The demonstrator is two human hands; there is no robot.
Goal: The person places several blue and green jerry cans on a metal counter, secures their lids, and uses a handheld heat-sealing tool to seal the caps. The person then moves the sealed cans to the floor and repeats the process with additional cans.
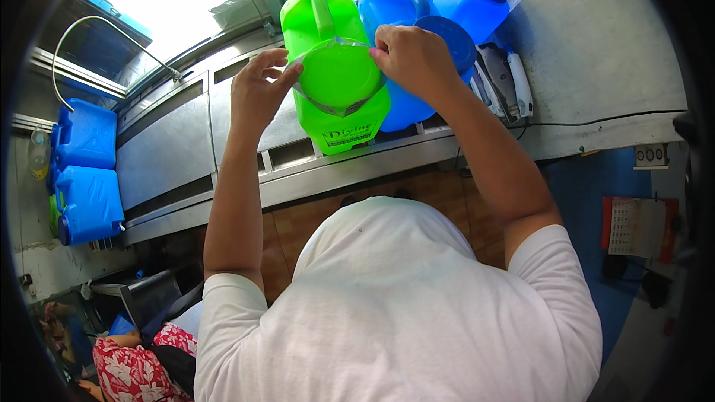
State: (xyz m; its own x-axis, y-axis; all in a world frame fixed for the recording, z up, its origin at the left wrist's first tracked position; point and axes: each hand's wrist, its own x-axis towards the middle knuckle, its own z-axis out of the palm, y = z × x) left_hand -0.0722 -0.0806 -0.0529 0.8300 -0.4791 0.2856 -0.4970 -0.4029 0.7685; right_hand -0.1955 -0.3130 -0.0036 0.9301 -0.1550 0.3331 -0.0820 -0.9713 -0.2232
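Green jug [316,120] between left hand [259,89], half-curled, grip unclear, and right hand [411,59], in a pinch on clear film [357,106].

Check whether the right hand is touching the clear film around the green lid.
Touching: the head view shows the right hand pinching the clear film at its upper right edge.

Daylight enters through the wide glass window [153,4] at far left, overexposed to white. The near left is dim. Fisheye distortion bends the long grey metal counter [165,141]; black vignetting rims the view.
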